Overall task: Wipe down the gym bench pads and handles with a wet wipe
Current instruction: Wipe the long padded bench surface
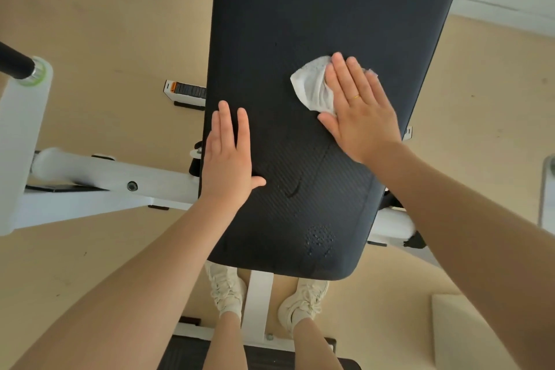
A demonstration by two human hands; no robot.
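On the pad [315, 24], mid-way up, the right hand [357, 108] presses the wipe [312, 87] flat, fingers straight for broad contact; the left hand [229, 153] lies open at the edge, probably steadying the bench.

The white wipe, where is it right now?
In the head view, the crumpled white wet wipe lies on the right side of the black padded bench pad, pressed flat under the fingers of the right hand.

Bare arms and legs, thin gold ring [356, 97] on the right hand [362, 117], cream laced sneakers [303, 303].
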